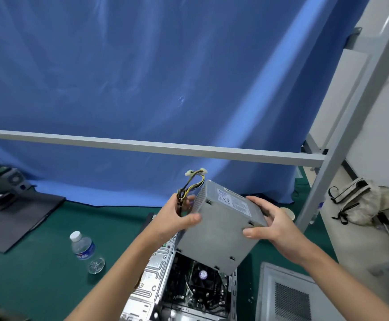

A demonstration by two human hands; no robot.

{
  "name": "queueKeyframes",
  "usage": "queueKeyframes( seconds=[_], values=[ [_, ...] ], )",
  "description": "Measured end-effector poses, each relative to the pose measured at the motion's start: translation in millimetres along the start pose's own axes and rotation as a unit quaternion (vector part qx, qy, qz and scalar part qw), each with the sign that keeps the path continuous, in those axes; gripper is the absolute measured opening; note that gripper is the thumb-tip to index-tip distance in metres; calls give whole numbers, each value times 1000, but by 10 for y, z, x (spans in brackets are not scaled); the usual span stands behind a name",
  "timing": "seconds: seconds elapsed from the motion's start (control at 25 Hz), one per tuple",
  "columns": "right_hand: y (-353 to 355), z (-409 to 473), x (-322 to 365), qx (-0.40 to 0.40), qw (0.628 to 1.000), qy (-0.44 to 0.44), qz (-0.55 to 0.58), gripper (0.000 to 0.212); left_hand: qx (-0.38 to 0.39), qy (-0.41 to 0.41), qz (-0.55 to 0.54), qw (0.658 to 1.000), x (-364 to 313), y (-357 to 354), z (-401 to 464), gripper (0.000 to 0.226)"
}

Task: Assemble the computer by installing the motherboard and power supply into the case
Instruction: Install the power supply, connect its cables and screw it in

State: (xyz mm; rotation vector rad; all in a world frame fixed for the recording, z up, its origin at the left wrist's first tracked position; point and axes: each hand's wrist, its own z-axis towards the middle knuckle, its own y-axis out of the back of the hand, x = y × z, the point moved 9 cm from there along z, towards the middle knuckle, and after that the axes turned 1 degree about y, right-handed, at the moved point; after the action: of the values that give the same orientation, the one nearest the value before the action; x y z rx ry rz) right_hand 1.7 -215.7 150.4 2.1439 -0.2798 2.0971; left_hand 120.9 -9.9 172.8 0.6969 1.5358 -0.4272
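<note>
Both hands, left hand (177, 218) and right hand (274, 222), grip the power supply (221, 225) above the case (152, 274), fingers clamped for lowering in.

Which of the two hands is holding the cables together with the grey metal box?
The left hand: it grips the yellow and black cable bundle against the grey metal power supply box. The right hand holds only the box's opposite end.
</note>
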Motion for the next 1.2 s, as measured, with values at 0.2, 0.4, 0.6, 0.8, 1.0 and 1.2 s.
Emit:
queueKeyframes(
  seconds=[0.2, 0.4, 0.6, 0.8, 1.0, 1.2],
  values=[
    [-128, -21, -81, 44, 998, -39, -39, 96, -32, -19, 78, 996, 85, 73, -127, 85],
    [-311, 12, 9, 96, 944, -24, -314, 102, -39, -53, 109, 992, 101, 190, -130, 80],
    [-867, 229, 85, 151, 917, -10, -369, 123, 5, -56, 147, 988, 148, 216, -85, 84],
    [-1032, 263, 119, 103, 929, 15, -354, 95, 15, -35, -20, 999, 280, 567, -26, 40],
    [-1143, 301, 174, 76, 931, 23, -356, 95, 10, 34, -138, 990, 509, 821, 75, 26],
    [-1264, 383, 159, 39, 923, 14, -383, 94, 9, 44, -201, 979, 634, 1021, 137, 20]
  ],
)
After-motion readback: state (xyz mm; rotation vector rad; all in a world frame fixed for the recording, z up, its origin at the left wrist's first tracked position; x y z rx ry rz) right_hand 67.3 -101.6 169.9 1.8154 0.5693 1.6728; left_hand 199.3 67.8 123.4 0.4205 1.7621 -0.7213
